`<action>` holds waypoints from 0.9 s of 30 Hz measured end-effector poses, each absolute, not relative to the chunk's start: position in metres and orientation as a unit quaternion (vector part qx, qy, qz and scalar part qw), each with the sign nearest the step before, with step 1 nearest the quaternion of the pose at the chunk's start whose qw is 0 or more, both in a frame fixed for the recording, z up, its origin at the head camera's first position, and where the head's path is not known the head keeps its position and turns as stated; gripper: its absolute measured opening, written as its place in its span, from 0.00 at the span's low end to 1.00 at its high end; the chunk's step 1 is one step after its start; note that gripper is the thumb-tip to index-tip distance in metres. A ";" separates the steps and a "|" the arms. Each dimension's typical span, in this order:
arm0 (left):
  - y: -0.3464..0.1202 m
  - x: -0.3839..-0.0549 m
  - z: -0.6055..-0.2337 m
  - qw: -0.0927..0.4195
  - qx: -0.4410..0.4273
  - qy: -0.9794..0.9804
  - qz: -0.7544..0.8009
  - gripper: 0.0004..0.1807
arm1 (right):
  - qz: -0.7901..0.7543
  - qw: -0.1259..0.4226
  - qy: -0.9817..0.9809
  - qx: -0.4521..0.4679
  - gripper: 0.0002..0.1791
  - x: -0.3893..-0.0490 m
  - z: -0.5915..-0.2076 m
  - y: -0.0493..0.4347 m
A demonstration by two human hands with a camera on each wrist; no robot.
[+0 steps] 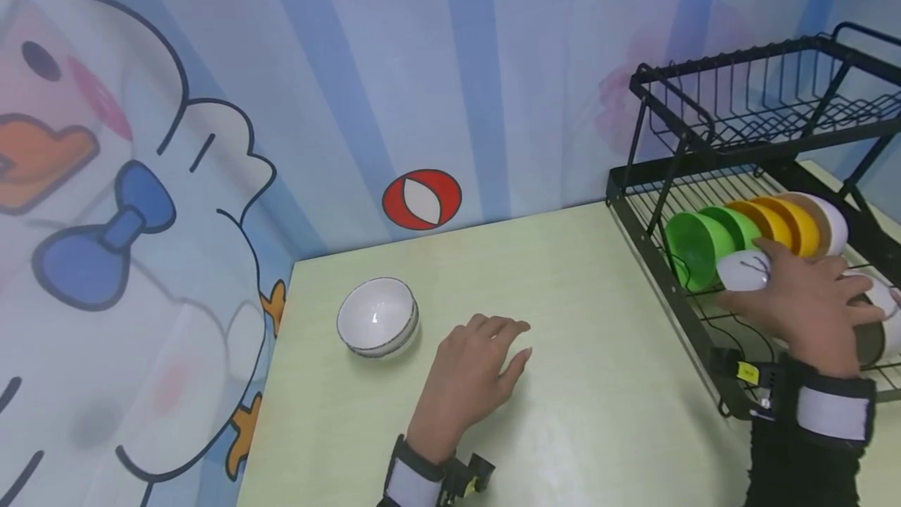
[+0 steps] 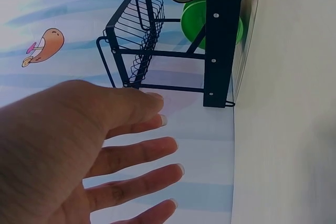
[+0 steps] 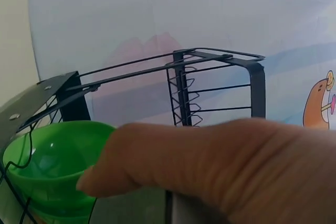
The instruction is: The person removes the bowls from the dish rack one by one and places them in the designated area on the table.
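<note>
White bowl (image 1: 742, 271) in fingers (image 1: 773, 250), pale tabletop (image 1: 598, 303), striped wall (image 1: 415, 69)

White vessel (image 1: 742, 271), its shape partly hidden behind the right grip (image 1: 805, 300).

No readable text found. A yellow label (image 1: 748, 372) on the right wrist camera (image 1: 725, 361) bears dark marks, too small to read. A second yellow label (image 1: 472, 485) on the left wrist camera (image 1: 457, 477) is likewise illegible.
</note>
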State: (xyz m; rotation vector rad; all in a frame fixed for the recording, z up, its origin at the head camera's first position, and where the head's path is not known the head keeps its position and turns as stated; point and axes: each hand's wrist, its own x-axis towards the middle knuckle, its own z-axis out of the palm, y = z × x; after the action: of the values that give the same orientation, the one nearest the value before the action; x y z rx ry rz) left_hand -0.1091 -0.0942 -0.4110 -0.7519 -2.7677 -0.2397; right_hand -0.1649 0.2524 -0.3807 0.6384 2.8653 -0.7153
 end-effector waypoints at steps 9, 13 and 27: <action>-0.099 -0.111 -0.412 0.125 -0.250 -0.957 -0.082 0.17 | -0.249 0.037 0.952 0.177 0.54 -0.162 -0.372 0.245; -0.102 -0.112 -0.410 0.117 -0.239 -0.960 -0.086 0.18 | -0.253 0.033 0.953 0.164 0.53 -0.163 -0.369 0.239; -0.109 -0.113 -0.408 0.122 -0.228 -0.962 -0.084 0.18 | -0.261 0.021 0.961 0.083 0.56 -0.164 -0.365 0.218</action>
State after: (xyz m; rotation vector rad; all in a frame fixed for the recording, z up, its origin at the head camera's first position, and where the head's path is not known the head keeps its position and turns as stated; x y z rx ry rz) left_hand -0.1130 -0.1087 -0.4079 -0.6643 -2.8090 -0.2454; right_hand -0.1635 0.2176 -0.3646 0.2589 2.9808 -0.8102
